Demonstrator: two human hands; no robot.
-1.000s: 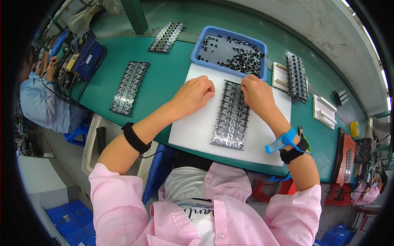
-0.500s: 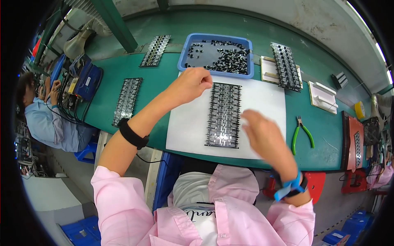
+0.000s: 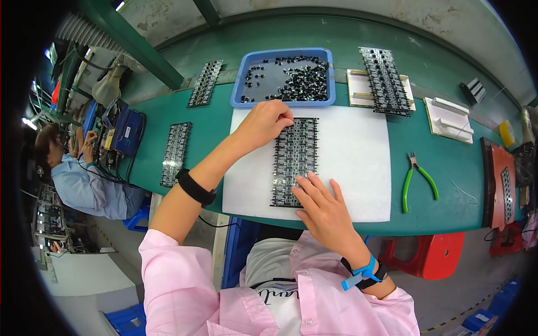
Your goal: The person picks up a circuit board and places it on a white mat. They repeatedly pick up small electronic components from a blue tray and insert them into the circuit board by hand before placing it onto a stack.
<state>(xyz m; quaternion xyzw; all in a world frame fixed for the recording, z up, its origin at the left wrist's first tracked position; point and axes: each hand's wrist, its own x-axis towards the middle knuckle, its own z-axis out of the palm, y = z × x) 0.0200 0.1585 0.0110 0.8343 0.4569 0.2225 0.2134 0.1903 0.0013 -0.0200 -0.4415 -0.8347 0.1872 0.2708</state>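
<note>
Keep your right hand point(image 3: 325, 210) spread flat on the circuit panel point(image 3: 294, 161) mid-frame while your left hand's point(image 3: 263, 124) grip pinches a small black part.

My left hand point(image 3: 263, 124) has the blue tray point(image 3: 330, 75) of small black parts just beyond it, and the board panel point(image 3: 295, 161) fills the middle of the white mat point(image 3: 353, 162). The mat's right half lies bare, so my right hand point(image 3: 325, 210) can slide that way until the green-handled pliers point(image 3: 417, 182). To the left, another panel point(image 3: 175, 154) lies on the green bench point(image 3: 448, 162).
</note>
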